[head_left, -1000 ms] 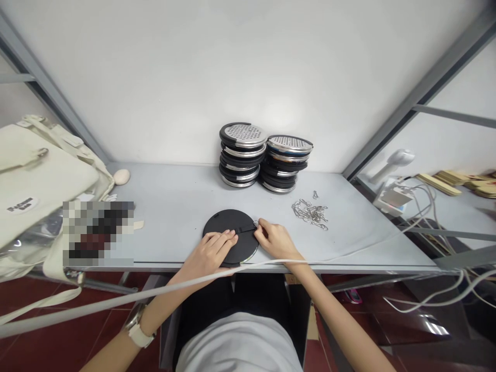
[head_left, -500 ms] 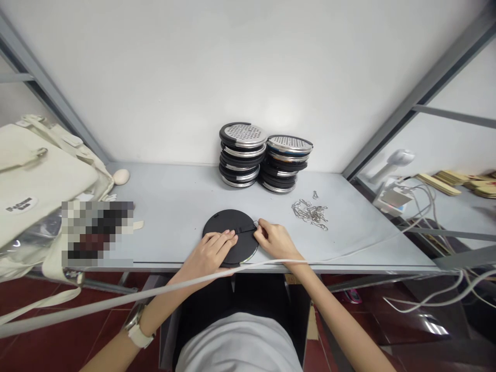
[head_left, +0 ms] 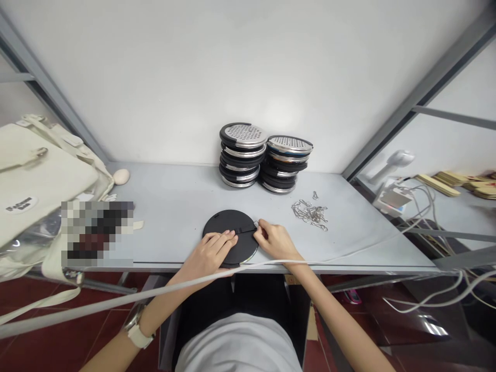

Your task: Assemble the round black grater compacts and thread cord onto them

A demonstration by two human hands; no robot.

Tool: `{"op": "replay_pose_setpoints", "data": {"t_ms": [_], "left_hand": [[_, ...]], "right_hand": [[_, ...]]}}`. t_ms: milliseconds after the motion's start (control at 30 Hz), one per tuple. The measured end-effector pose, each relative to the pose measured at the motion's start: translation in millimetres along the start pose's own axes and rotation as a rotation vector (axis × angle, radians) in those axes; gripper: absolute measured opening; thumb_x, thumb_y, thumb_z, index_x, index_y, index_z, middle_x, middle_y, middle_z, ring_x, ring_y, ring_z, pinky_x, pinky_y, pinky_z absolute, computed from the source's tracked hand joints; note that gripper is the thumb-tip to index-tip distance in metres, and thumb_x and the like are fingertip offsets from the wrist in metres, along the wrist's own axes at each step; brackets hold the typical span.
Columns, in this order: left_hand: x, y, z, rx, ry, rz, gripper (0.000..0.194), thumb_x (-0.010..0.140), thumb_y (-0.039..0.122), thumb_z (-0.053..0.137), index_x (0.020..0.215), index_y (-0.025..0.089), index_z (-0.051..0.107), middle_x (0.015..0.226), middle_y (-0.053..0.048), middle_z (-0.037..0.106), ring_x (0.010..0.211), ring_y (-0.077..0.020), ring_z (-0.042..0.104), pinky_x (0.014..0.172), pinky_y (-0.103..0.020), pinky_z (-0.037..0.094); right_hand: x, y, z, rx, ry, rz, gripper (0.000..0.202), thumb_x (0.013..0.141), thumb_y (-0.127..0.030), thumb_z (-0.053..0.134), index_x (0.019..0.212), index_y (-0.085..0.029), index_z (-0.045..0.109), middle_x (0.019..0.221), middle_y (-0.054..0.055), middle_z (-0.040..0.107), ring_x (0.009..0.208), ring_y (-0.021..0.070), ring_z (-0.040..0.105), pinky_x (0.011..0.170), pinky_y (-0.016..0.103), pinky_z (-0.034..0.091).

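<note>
A flat black disc (head_left: 217,222) lies on the grey table near its front edge. Across its top runs a short black strap (head_left: 245,229). My left hand (head_left: 212,251) rests over the disc's lower left part, its fingertips closed on the strap's near end. At the disc's right rim, my right hand (head_left: 276,240) pinches a small metal wire clip (head_left: 256,223) by the strap's other end; most of the clip is hidden by the fingers. To the right lies a loose pile of similar metal clips (head_left: 310,213), with a single one apart behind it.
Two stacks of round items with perforated metal tops and black rims, a left stack (head_left: 243,155) and a right stack (head_left: 287,163), stand by the wall. A cream bag (head_left: 46,181) occupies the left end. A white cable (head_left: 166,287) crosses in front of my forearms.
</note>
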State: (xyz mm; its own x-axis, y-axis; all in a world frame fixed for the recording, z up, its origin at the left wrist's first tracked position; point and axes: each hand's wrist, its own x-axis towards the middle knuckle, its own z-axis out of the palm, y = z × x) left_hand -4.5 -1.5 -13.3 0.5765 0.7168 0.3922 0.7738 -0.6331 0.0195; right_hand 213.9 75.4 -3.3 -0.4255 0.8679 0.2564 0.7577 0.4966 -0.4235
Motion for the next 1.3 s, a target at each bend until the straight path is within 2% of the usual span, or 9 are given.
{"op": "replay_pose_setpoints", "data": {"t_ms": [500,1300], "left_hand": [[-0.4,-0.4,-1.2,-0.011,-0.022,0.003,0.057,0.088,0.041,0.056,0.133,0.009,0.041,0.134,-0.016,0.051,0.128,-0.028,0.042,0.099,-0.041,0.037],[0.1,0.0,-1.3,-0.007,0.003,0.003,0.059,0.085,0.04,0.061,0.133,0.01,0.042,0.132,-0.016,0.053,0.127,-0.028,0.044,0.097,-0.041,0.04]], "right_hand": [[-0.6,-0.3,-0.4,-0.02,0.001,-0.008,0.018,0.085,-0.022,0.042,0.068,-0.02,0.048,0.05,-0.004,0.05,0.044,0.0113,0.045,0.052,0.021,0.027],[-0.8,-0.3,-0.5,-0.029,0.009,-0.015,0.018,0.085,-0.022,0.043,0.068,-0.021,0.047,0.05,-0.004,0.049,0.044,0.0111,0.045,0.051,0.021,0.027]]}}
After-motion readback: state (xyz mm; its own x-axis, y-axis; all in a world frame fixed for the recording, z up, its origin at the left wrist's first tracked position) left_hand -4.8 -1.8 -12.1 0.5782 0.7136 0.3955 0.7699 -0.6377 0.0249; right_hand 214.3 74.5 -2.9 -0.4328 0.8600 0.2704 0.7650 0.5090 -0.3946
